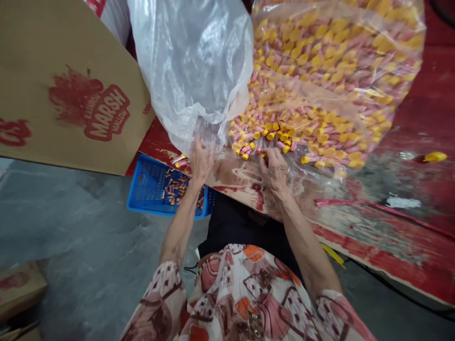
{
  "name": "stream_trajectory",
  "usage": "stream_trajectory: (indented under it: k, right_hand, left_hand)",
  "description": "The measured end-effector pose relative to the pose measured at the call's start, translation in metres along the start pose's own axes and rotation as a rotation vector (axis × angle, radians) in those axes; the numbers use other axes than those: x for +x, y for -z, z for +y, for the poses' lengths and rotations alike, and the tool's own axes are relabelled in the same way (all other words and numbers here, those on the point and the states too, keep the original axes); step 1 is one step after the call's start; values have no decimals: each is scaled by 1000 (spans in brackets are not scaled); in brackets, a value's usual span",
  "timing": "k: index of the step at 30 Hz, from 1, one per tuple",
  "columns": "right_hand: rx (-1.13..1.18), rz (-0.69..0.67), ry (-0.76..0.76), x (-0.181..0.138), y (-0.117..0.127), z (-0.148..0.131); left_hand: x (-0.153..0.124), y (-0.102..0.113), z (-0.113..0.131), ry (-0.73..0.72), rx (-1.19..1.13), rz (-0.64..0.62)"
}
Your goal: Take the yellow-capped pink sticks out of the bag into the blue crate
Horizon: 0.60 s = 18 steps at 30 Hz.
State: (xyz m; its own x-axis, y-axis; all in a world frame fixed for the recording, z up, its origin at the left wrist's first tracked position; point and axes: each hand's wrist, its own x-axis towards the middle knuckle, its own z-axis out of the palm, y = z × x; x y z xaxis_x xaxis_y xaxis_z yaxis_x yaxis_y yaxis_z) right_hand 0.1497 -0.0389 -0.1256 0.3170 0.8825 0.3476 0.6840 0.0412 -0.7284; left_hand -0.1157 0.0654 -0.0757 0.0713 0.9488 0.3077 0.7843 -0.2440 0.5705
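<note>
My left hand (202,162) reaches into the mouth of a whitish plastic bag (192,61), its fingers stretched out and slightly apart, a little blurred. Clear film crumples around the fingertips. My right hand (276,169) lies at the front edge of a big clear bag (386,61), fingers bent down and drawn together. This bag spills small pink-wrapped pieces with yellow ends (275,130). One yellow end shows right by my right fingertips; what they pinch, if anything, is hidden. A few such pieces (180,162) lie left of my left hand.
A blue plastic crate (145,182) with small pieces in it sits below the table's left edge. At left stands a cardboard box (64,61) printed "MARSHMALLOW". The worn red table (419,175) carries a pink strip (359,202) and a yellow scrap (435,156). Another carton (21,289) is lower left.
</note>
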Motion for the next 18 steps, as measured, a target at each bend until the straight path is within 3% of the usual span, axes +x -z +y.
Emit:
stream_trajectory:
  k: [2,4,6,9,12,15,18]
  right_hand:
    - [51,2,-12,2,4,1]
    - [154,-18,-52,5,12,0]
    - [317,-82,-119,6,19,-4]
    - [657,-239,-202,5,21,-16]
    - [885,-362,-218,-2,17,-28]
    - [762,-366,-161,-11,19,-29]
    - [431,-228,-120,-9,26,-18]
  left_hand:
    - [23,-29,3,40,-108,7]
    - [32,-38,2,73,-192,-8]
    - [28,-30,2,50,-293,-79]
    - [5,-8,15,-83,-454,-343]
    - [-15,-3,40,-235,-470,-551]
    - [-27,-15,63,-373,-266,-568]
    - [-39,-28,81,-488,34,-608]
